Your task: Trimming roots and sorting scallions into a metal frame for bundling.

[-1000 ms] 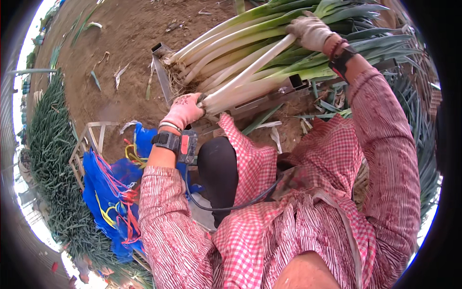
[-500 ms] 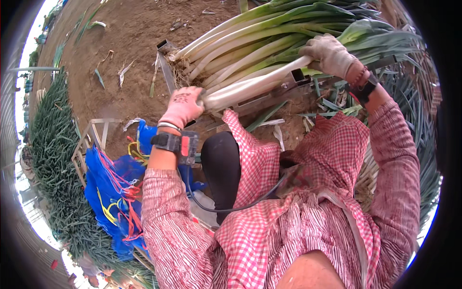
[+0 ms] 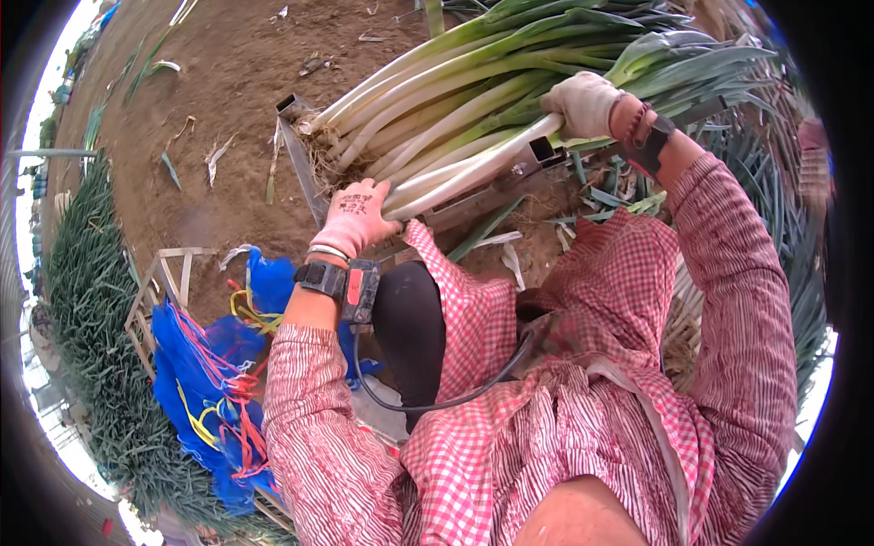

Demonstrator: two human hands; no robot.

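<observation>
A thick bundle of leeks (image 3: 437, 109), white stems to the left and green leaves to the right, lies in a low metal frame (image 3: 302, 156). My right hand (image 3: 584, 104), in a pale glove, is closed round leek stalks near where white turns green. At the root end, my left hand (image 3: 358, 217), in a pinkish glove, is closed on the nearest white stems (image 3: 464, 173); its fingertips are partly hidden behind them. These stems lie along the near side of the bundle, beside the frame's square tube end (image 3: 543, 150).
Blue mesh bags (image 3: 205, 364) with pink and yellow cords lie at my left, by a light-coloured frame (image 3: 187, 268). A long heap of green leaves (image 3: 96, 300) lines the far left. More leeks (image 3: 687, 318) lie on my right. Leaf scraps (image 3: 216, 159) dot the brown soil (image 3: 255, 55).
The view has shifted slightly, so the bundle and frame appear farther left. My left fingers have spread a little along the root ends; my right hand keeps its grip on the stalks.
</observation>
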